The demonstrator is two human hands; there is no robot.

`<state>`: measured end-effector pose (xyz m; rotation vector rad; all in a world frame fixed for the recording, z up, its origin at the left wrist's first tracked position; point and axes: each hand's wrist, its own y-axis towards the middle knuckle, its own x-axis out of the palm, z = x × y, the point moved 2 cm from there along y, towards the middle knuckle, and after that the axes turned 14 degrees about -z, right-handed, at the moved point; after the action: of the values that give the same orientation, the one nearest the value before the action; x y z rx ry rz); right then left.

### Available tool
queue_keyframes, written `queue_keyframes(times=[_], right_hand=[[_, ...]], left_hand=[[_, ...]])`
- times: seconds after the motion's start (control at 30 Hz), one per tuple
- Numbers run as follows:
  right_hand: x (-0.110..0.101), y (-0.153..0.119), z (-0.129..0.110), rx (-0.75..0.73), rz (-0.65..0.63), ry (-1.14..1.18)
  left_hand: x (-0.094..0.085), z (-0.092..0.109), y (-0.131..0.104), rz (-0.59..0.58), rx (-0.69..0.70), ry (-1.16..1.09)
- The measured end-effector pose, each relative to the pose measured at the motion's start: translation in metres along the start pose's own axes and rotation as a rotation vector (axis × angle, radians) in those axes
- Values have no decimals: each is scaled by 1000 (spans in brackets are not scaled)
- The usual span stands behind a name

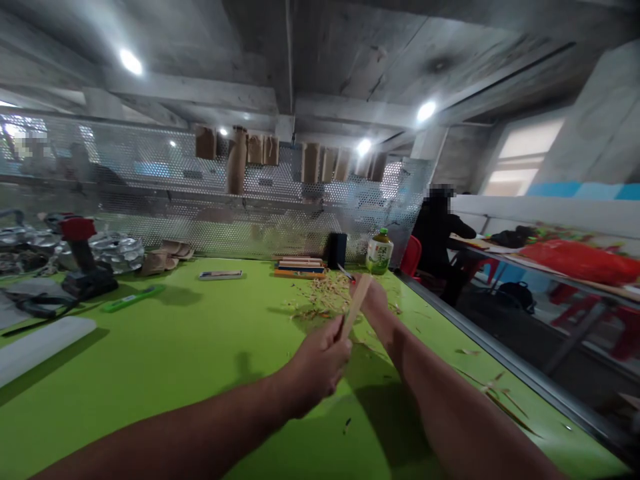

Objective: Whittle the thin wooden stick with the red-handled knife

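Observation:
My left hand (320, 360) is closed around the lower end of a flat, pale wooden strip (358, 305), which slants up and away to the right. Beyond it, my right hand (374, 297) grips a small knife (345, 272); its blade sticks out to the upper left, with a bit of red by the fingers. The strip partly covers the right hand, so its fingers show only in part. Curled wood shavings (325, 293) lie in a heap on the green table under and behind the hands.
A green-capped bottle (380, 253), a black box (337, 251) and a stack of wooden strips (300, 267) stand at the back. On the left are a red-and-black power drill (83, 257), a green cutter (133, 298) and a white bar (45, 347). A person (440, 233) sits at right.

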<state>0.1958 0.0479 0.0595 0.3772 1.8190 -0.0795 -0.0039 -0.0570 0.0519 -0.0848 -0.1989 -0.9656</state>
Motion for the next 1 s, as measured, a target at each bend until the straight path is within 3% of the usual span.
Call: queue_keyframes(times=[0.07, 0.13, 0.27, 0.4, 0.6, 0.8, 1.0], right_hand=[[-2, 8, 14, 79, -14, 76], [-3, 9, 14, 95, 17, 154], [-1, -7, -15, -71, 69, 176], [4, -33, -51, -278, 15, -39], [7, -45, -68, -337, -13, -200], [5, -37, -61, -334, 41, -216], [8, -24, -52, -321, 90, -194]], left_hand=[[1, -2, 1, -46, 16, -41], [-12, -1, 5, 4, 41, -88], [-48, 5, 16, 108, 132, -99], [-63, 10, 21, 175, 166, -65], [-57, 12, 22, 205, 182, -68], [-39, 15, 17, 280, 145, -47], [-29, 17, 13, 255, 75, -29]])
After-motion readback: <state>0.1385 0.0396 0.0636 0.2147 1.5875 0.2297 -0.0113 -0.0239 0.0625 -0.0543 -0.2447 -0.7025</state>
